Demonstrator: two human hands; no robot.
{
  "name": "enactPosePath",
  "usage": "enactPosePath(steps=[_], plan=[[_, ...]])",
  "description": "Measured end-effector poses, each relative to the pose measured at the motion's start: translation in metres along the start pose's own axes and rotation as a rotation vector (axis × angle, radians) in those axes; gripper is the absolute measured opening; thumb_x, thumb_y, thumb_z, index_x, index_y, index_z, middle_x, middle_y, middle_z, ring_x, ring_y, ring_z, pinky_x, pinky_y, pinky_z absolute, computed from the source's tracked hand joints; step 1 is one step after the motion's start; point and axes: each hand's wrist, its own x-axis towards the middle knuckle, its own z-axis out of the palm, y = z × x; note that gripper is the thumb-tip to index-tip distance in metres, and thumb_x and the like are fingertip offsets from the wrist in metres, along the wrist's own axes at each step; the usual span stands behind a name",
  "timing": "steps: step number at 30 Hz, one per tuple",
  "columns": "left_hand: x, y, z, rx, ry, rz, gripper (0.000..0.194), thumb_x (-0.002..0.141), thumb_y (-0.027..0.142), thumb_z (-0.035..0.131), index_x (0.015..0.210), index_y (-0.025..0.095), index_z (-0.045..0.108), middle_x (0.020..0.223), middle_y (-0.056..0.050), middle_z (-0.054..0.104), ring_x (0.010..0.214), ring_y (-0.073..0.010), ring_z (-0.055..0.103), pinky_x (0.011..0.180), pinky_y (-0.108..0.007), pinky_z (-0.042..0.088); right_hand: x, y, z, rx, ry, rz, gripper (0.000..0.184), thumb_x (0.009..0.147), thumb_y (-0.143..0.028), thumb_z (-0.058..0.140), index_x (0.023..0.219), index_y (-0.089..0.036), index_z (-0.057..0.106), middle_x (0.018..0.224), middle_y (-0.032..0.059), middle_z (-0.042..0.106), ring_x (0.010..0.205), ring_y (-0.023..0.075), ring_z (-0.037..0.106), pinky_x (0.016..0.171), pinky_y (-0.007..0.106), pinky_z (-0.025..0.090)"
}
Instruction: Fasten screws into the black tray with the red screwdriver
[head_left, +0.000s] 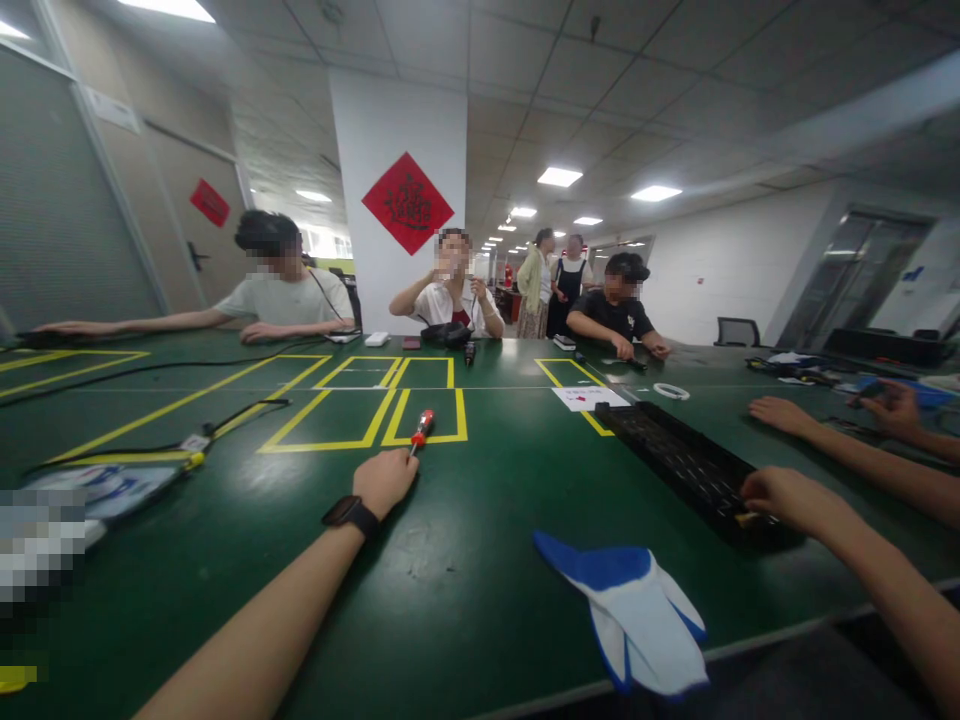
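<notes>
My left hand (384,482), with a dark watch on its wrist, is closed at the metal shaft of a screwdriver (424,428). The red and clear handle points away from me, over a yellow-taped square. At the near end of a long black slotted tray (682,455), my right hand (795,500) is closed in a pinch. A small yellowish piece (744,519) shows below its fingertips; the rest of it is hidden. Nearer to me lies a blue and white glove (637,610), between my two arms.
The green table (465,520) bears yellow tape outlines. A white paper (591,398) and a white ring of tape (670,391) lie beyond the tray. Another person's hand (784,412) rests to the right. A black cable (247,405) runs at left. Several people are around the table.
</notes>
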Motion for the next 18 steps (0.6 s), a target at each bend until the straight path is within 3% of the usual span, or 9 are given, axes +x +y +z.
enactPosePath(steps=[5,8,12,15,18], plan=[[-0.002,0.0,0.0,0.001,0.012,0.007,0.042,0.083,0.039,0.025,0.077,0.019,0.061,0.083,-0.009,0.066,0.076,-0.024,0.061,0.062,-0.031,0.044,-0.001,-0.002,-0.012,0.156,-0.075,-0.016,0.021,0.067,-0.033,0.057,0.08,-0.02,0.068,0.078,0.0065,0.068,0.072,0.0216,0.062,0.061,0.028,0.044],[-0.003,0.001,-0.002,0.01,0.005,0.001,0.041,0.083,0.039,0.026,0.079,0.019,0.061,0.087,-0.01,0.066,0.078,-0.0231,0.061,0.064,-0.031,0.044,0.004,-0.012,-0.009,0.228,0.019,-0.008,0.031,0.068,-0.04,0.056,0.087,-0.018,0.067,0.087,0.008,0.068,0.08,0.0233,0.062,0.068,0.028,0.045],[-0.004,0.003,-0.005,0.006,-0.004,-0.029,0.042,0.084,0.041,0.026,0.079,0.018,0.062,0.088,-0.01,0.065,0.08,-0.0225,0.061,0.066,-0.029,0.044,0.012,-0.02,-0.001,0.253,0.093,-0.095,0.033,0.068,-0.035,0.055,0.095,-0.016,0.063,0.102,0.0104,0.063,0.091,0.0239,0.059,0.078,0.028,0.044],[-0.005,0.004,-0.006,-0.012,-0.008,-0.015,0.042,0.083,0.041,0.027,0.078,0.018,0.062,0.086,-0.01,0.065,0.078,-0.0225,0.061,0.065,-0.029,0.044,0.016,-0.007,-0.001,0.101,0.116,0.091,0.026,0.068,-0.033,0.056,0.088,-0.018,0.065,0.095,0.0131,0.065,0.087,0.0255,0.06,0.073,0.03,0.044],[-0.005,0.004,-0.007,-0.016,-0.011,-0.01,0.043,0.083,0.041,0.026,0.078,0.018,0.062,0.086,-0.01,0.065,0.078,-0.0228,0.061,0.064,-0.029,0.044,0.018,0.01,-0.003,0.006,-0.075,0.2,0.01,0.062,-0.028,0.061,0.066,-0.02,0.067,0.076,0.0132,0.066,0.073,0.0268,0.062,0.063,0.033,0.042]])
